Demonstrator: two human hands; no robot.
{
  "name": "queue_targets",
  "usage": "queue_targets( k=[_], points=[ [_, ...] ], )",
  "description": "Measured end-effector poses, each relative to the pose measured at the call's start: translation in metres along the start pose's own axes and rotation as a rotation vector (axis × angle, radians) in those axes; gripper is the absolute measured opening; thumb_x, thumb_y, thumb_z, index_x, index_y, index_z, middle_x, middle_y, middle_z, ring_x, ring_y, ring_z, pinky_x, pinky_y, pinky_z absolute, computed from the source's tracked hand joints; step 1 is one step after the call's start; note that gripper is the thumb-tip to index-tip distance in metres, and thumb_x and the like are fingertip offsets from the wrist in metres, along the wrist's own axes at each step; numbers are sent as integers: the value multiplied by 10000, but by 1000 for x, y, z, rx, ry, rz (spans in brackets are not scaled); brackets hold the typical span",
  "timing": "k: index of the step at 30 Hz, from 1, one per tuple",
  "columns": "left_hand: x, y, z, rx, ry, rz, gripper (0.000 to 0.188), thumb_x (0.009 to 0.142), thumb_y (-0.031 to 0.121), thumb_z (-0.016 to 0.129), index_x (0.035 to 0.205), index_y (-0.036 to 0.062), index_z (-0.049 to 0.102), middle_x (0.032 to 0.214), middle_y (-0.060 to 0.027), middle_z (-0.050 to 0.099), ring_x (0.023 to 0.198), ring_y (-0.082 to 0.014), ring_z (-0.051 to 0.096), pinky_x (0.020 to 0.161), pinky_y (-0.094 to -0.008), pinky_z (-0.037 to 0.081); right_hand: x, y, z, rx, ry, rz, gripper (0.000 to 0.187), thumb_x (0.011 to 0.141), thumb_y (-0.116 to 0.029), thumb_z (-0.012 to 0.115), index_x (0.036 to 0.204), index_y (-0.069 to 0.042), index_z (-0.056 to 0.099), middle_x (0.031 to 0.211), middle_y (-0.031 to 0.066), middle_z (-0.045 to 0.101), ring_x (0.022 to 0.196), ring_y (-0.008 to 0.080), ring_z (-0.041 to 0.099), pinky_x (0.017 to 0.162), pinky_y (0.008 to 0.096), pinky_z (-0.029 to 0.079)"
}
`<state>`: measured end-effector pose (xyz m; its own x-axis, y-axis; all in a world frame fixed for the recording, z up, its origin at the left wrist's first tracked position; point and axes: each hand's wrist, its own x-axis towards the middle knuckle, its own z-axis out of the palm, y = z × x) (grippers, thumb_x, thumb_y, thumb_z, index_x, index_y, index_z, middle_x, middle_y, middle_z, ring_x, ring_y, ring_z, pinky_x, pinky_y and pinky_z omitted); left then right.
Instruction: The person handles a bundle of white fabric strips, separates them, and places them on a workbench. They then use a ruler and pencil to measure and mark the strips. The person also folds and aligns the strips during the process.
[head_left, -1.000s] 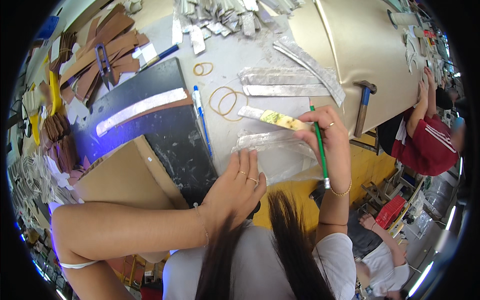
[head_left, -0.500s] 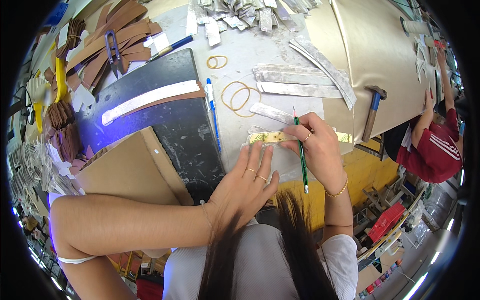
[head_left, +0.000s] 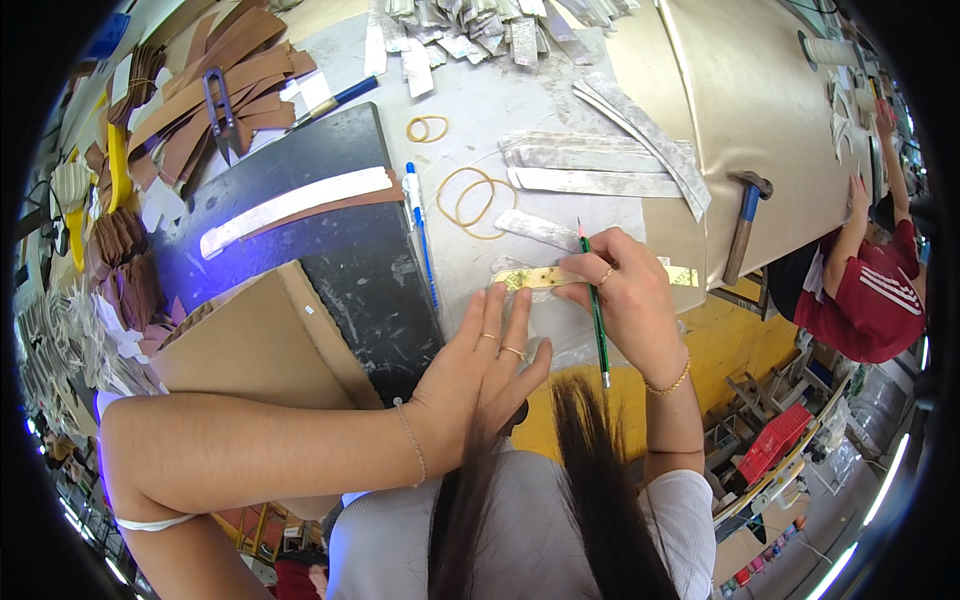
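A narrow yellow patterned strip (head_left: 682,276) lies crosswise on a pale work sheet near the table's front edge. Flat, outstretched fingers of my left hand (head_left: 490,345) rest at its left end. My right hand (head_left: 635,290) is closed around a green pencil (head_left: 601,345), whose point is tipped up and away from the strip. The thumb and forefinger of that same hand also touch the strip's middle, hiding part of it. Under and around the strip's left end lies a whitish translucent piece. Just beyond sits a short grey-white strip (head_left: 538,227).
Long grey-white strips (head_left: 600,180), rubber bands (head_left: 470,205) and a blue pen (head_left: 421,230) lie beyond my hands. Left is a black board (head_left: 370,270) with brown cardboard (head_left: 265,345). Thread snips (head_left: 220,115) rest on brown strips; a hammer (head_left: 745,225) lies right. A co-worker (head_left: 865,290) is at far right.
The whole view has shifted slightly left. Both hands keep almost the same places on the strip, with the pencil still in my right hand.
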<state>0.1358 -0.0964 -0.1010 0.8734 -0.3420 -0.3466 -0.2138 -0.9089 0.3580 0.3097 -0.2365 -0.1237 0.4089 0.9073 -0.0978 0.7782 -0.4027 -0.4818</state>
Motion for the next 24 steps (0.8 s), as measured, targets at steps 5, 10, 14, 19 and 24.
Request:
queue_targets(
  k=[5, 10, 14, 19, 24],
  points=[
    [2, -3, 4, 22, 46, 20, 493, 936, 290, 522, 1400, 124, 498, 1483, -348, 398, 1330, -504, 441, 1147, -561, 306, -1, -1, -3, -45, 47, -41, 288, 705, -184, 826, 962, -99, 726, 888, 73, 583, 829, 271, 601, 713, 378, 488],
    [4, -3, 7, -41, 99, 1, 486, 925, 273, 539, 1384, 116, 511, 1445, -356, 439, 1304, -500, 467, 1125, -549, 342, -4, 0, -10, -104, 194, -64, 287, 791, -145, 788, 1069, -95, 740, 970, 78, 611, 875, 237, 609, 731, 332, 486],
    [4, -4, 8, -33, 173, 3, 463, 909, 252, 546, 1353, 120, 543, 1388, -352, 494, 1264, -498, 503, 1100, -531, 378, -11, -7, -5, 403, 215, 120, 232, 894, -89, 719, 1123, -49, 712, 943, 88, 657, 825, 191, 622, 704, 290, 487],
    [6, -7, 10, -37, 219, 17, 456, 906, 232, 537, 1350, 128, 553, 1374, -355, 499, 1221, -477, 536, 1058, -523, 410, -14, -6, 19, 644, 258, 307, 103, 948, -75, 676, 1003, 12, 682, 825, 87, 676, 679, 154, 605, 637, 267, 487],
    [8, -9, 6, -75, 200, 12, 496, 910, 214, 539, 1399, 140, 517, 1411, -360, 457, 1217, -468, 537, 1049, -511, 415, -15, -5, 21, 621, 282, 264, 101, 951, -104, 684, 948, -3, 671, 824, 73, 677, 672, 132, 600, 606, 264, 477]
  ],
)
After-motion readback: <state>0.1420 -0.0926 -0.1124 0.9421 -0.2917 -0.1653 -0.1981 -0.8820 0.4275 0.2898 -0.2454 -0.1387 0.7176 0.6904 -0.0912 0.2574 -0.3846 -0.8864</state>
